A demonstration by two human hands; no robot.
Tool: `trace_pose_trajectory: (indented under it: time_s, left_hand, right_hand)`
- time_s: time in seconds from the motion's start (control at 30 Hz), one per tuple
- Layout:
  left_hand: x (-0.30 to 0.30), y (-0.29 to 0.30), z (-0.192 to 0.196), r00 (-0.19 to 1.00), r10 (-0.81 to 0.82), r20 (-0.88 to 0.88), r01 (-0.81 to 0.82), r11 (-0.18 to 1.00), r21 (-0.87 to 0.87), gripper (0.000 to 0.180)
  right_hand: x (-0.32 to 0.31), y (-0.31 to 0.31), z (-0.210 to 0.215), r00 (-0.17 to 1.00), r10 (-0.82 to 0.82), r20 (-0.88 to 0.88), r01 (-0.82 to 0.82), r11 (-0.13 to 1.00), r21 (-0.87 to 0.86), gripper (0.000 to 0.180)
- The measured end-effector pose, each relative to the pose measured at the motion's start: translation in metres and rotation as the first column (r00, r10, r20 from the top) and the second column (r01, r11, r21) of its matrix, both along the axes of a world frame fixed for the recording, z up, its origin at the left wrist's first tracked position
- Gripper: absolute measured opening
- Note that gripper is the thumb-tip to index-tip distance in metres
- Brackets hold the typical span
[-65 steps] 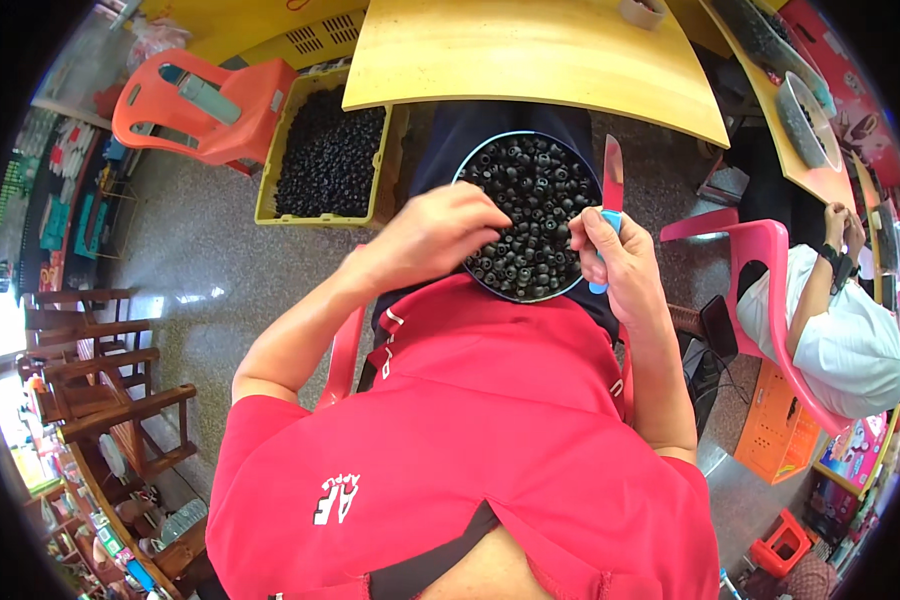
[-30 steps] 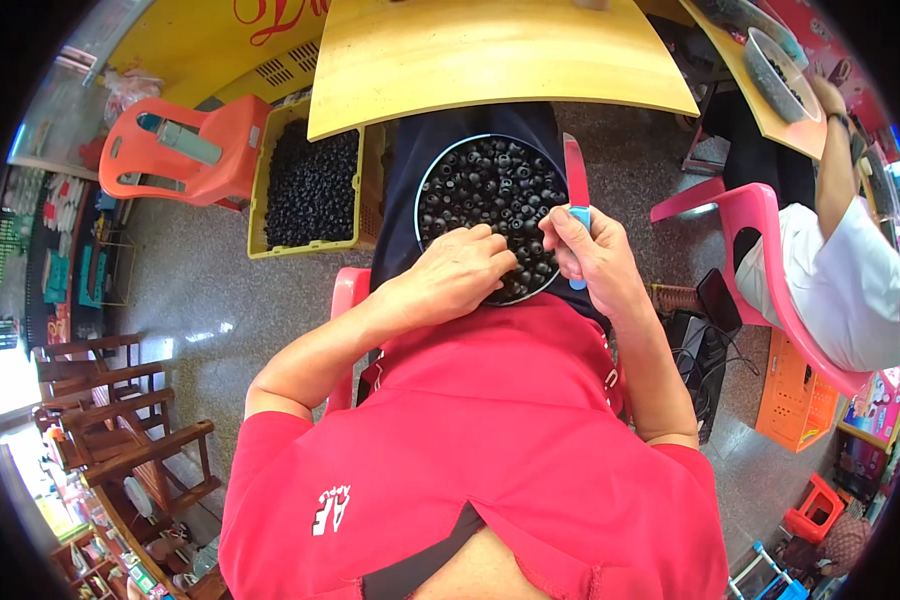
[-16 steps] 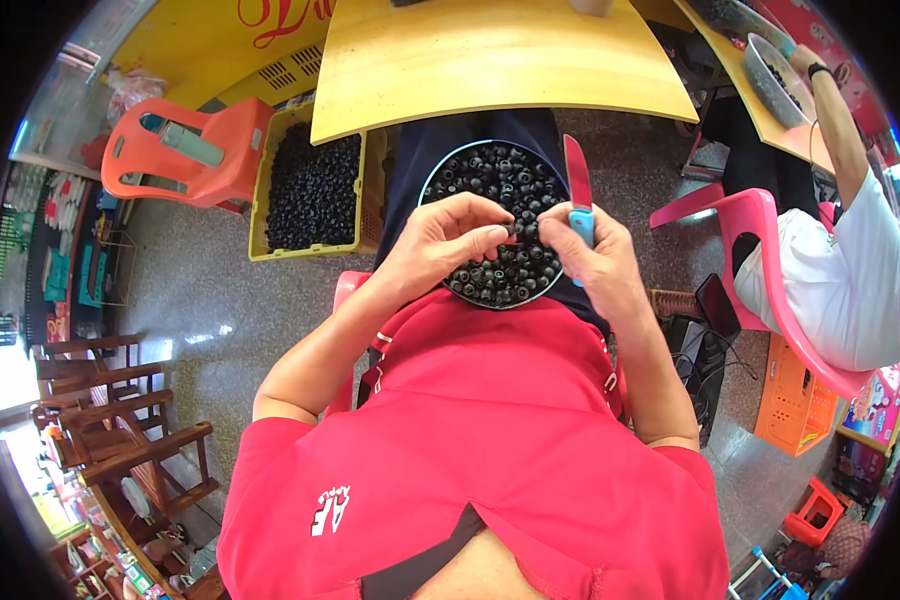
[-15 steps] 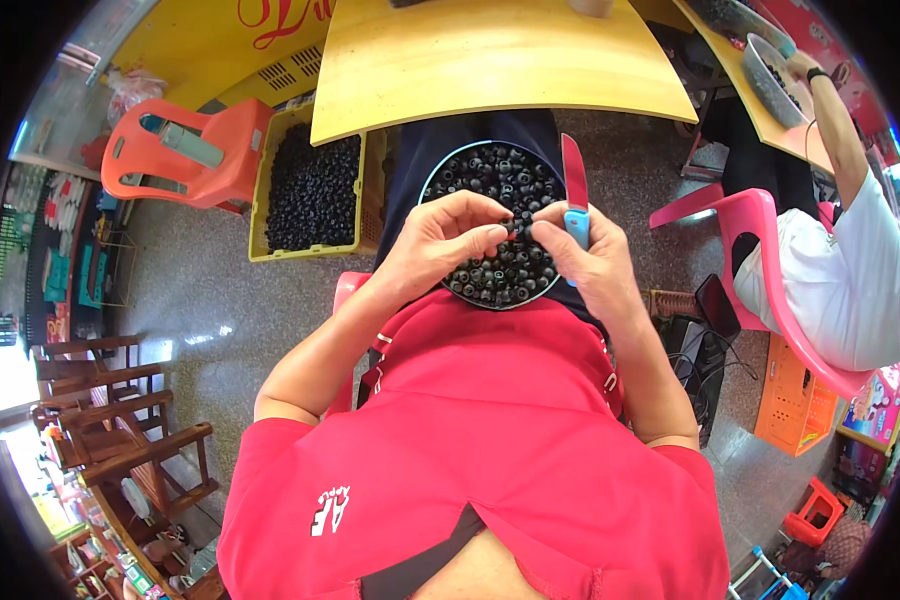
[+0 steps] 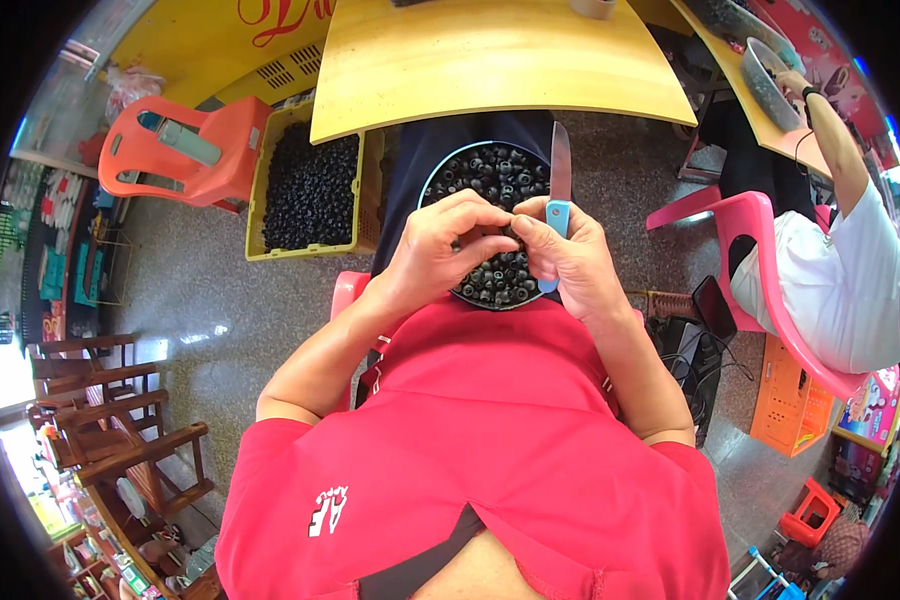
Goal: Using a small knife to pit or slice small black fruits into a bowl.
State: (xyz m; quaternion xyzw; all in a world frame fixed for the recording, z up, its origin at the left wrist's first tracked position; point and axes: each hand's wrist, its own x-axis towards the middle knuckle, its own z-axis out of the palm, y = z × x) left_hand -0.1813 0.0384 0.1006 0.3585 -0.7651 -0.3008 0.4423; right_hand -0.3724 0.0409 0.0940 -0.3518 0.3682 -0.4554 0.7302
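Observation:
A round bowl (image 5: 428, 182) rests on my lap, full of small dark round pieces (image 5: 505, 178), many with a pale ring or hollow at one end. My left hand (image 5: 432, 248) is over its left side, thumb and forefinger closed in a pinch; whatever is between them is too small to make out. My right hand (image 5: 582, 262) holds a small knife (image 5: 557, 217) with a light blue handle, its blade pointing away from me. The right thumb and forefinger meet the left fingertips above the bowl, and both hands cover part of its contents.
Ahead is a yellow table (image 5: 500, 60). To the left stand a yellow crate (image 5: 367, 200) of similar dark pieces and an orange chair (image 5: 220, 150) with a bottle on it. At right, another person (image 5: 820, 270) sits on a pink chair (image 5: 760, 225) by a basin (image 5: 770, 85); an orange crate (image 5: 790, 400) is behind.
My right hand has moved left, bringing the knife across the bowl's right side. Its fingertips now meet those of my left hand. The other person's hand has shifted slightly at the basin.

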Motion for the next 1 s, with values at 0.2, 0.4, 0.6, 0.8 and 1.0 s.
trace_pose_trajectory:
  time_s: [0.2,0.4,0.6,0.8,1.0]
  left_hand:
    - [0.001,-0.003,-0.009,0.918,-0.120,-0.378,0.268,0.891,0.367,0.016]
    - [-0.003,0.000,-0.005,0.879,0.025,-0.476,0.326,0.697,0.638,0.018]
    - [-0.003,0.004,-0.011,0.820,0.079,-0.566,0.380,0.665,0.643,0.016]
    - [-0.005,0.006,-0.015,0.809,0.067,-0.584,0.367,0.719,0.591,0.015]
    - [-0.009,0.009,-0.011,0.860,0.062,-0.507,0.303,0.737,0.604,0.015]
  right_hand:
    - [-0.005,0.001,0.004,0.997,0.056,0.048,-0.058,0.997,0.049,0.020]
    - [-0.004,0.004,0.010,0.998,0.036,-0.052,-0.039,0.998,-0.045,0.018]
    - [-0.010,0.001,0.009,0.998,0.070,0.012,-0.069,0.998,-0.003,0.013]
    - [-0.012,0.000,0.014,0.993,0.107,0.044,-0.110,0.991,0.076,0.012]
    - [-0.011,0.001,0.013,0.996,0.083,-0.036,-0.082,0.996,0.036,0.012]
